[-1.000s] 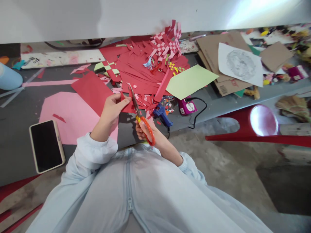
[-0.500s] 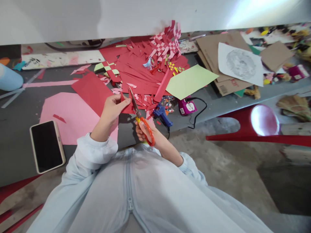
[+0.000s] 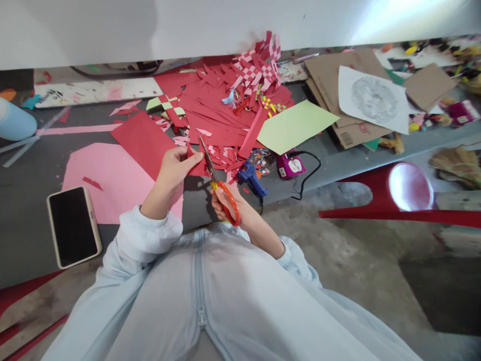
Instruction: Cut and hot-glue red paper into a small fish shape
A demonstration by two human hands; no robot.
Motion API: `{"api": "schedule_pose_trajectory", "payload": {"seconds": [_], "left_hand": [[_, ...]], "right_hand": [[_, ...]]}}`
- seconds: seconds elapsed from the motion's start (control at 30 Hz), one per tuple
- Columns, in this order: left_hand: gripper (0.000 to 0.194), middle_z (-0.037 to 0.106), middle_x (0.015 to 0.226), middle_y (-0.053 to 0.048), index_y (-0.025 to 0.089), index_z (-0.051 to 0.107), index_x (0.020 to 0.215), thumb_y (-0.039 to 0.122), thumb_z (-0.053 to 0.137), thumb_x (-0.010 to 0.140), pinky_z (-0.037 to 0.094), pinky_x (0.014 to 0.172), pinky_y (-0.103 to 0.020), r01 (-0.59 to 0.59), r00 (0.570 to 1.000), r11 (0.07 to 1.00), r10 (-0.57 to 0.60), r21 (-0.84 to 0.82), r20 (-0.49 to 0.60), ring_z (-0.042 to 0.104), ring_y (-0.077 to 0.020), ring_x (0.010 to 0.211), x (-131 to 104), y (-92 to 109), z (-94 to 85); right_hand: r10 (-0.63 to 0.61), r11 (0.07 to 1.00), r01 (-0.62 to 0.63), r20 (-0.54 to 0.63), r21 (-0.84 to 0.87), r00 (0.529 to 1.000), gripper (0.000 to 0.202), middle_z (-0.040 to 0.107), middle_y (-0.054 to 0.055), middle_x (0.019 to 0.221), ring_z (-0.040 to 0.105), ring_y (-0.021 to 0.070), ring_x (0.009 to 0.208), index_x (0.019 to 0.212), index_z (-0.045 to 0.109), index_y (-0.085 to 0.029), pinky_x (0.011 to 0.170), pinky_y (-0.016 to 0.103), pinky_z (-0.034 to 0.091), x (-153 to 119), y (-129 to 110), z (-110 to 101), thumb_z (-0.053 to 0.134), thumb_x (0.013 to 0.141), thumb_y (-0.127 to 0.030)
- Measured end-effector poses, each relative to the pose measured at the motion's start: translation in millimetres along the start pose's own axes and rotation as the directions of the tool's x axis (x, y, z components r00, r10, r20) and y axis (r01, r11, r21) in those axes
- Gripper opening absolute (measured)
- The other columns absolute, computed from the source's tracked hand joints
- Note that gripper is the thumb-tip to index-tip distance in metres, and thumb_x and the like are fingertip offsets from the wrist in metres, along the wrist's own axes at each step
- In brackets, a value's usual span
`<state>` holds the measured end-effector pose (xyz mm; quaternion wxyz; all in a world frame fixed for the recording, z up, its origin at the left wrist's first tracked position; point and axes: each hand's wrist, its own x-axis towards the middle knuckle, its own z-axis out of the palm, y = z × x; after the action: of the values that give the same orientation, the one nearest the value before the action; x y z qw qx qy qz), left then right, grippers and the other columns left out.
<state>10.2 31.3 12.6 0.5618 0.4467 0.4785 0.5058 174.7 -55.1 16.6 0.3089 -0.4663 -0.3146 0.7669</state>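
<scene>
My left hand (image 3: 176,168) is closed in a pinch on a piece of red paper (image 3: 196,163) above the table. In my right hand (image 3: 229,203) are scissors (image 3: 230,203) with orange and yellow handles, their blades pointing away from me beside the red paper. Whether the blades touch the paper I cannot tell. Below my left hand lie a large pink sheet (image 3: 108,175) and a red sheet (image 3: 139,143). Just past my hands spreads a pile of red paper strips (image 3: 218,110), with pink-and-red woven checkered paper (image 3: 255,67) on top.
A phone (image 3: 74,228) lies at the left front. A blue glue gun (image 3: 252,179) with a cord, a purple box (image 3: 291,165) and a light green sheet (image 3: 296,125) are to the right. Farther right are cardboard pieces (image 3: 349,135), a printed white sheet (image 3: 372,100) and a red stool (image 3: 379,193).
Almost nothing differs. My hands, the scissors and the red paper keep nearly the same place, and the whole view has shifted very slightly.
</scene>
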Motion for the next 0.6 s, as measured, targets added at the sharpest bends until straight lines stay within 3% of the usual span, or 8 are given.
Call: {"api": "schedule_pose_trajectory", "payload": {"seconds": [0.3, 0.6], "left_hand": [[0.023, 0.057, 0.062, 0.004, 0.017, 0.065, 0.062, 0.034, 0.079, 0.067, 0.04, 0.064, -0.025, 0.011, 1.0, 1.0, -0.011, 0.012, 0.006, 0.05, -0.0101, 0.061, -0.4, -0.4, 0.5], [0.02, 0.058, 0.063, 0.003, 0.016, 0.067, 0.062, 0.032, 0.078, 0.064, 0.04, 0.065, -0.024, 0.016, 1.0, 0.999, -0.017, -0.029, -0.016, 0.049, -0.0089, 0.062, -1.4, 2.9, 2.0]], "right_hand": [[0.029, 0.998, -0.03, -0.019, -0.05, 0.999, 0.062, 0.045, -0.014, 0.052, 0.037, 0.0052, 0.039, 0.089, 0.037, -0.027, 0.04, 0.02, 0.024, -1.1, -2.7, -3.0, 0.071, 0.069, -0.074], [0.054, 0.998, -0.055, -0.037, -0.024, 0.998, 0.072, 0.045, -0.015, 0.047, 0.034, 0.0053, 0.037, 0.086, 0.036, -0.027, 0.038, 0.018, 0.024, 4.7, -0.1, -4.5, 0.074, 0.057, -0.08]]}}
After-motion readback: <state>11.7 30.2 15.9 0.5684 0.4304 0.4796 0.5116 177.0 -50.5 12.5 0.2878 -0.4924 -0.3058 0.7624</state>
